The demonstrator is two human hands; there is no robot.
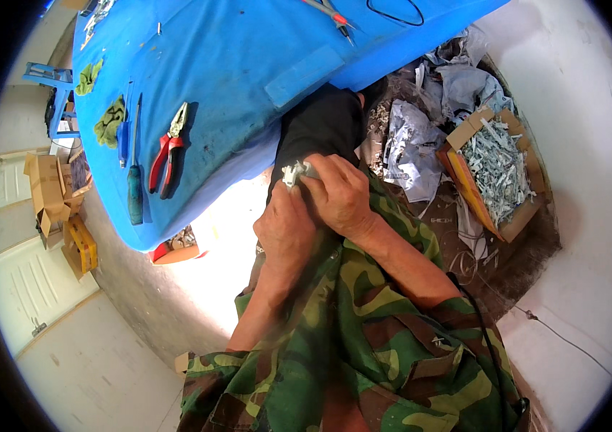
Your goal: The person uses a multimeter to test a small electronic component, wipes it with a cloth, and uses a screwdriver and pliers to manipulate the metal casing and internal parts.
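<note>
Over my lap, both hands come together on a small whitish-silver part [293, 173] with an uneven, notched outline. My left hand [284, 225] pinches it from below, thumb and fingers closed. From the right, my right hand [338, 193] has its fingers curled against the same part and covers some of it. What the part is made of and its exact kind cannot be made out. Nearest on the blue-covered table [234, 79] lie pliers [169, 151] with red and black handles, and a screwdriver [135, 194] with a teal handle.
A second blue-handled tool [124, 137] and green cloths [110, 122] lie on the table's left. Red probe leads [331, 13] rest at its far edge. On the right floor stand a carton of grey-white pieces [497, 173] and plastic bags [412, 147]. Cardboard boxes [50, 187] stand left.
</note>
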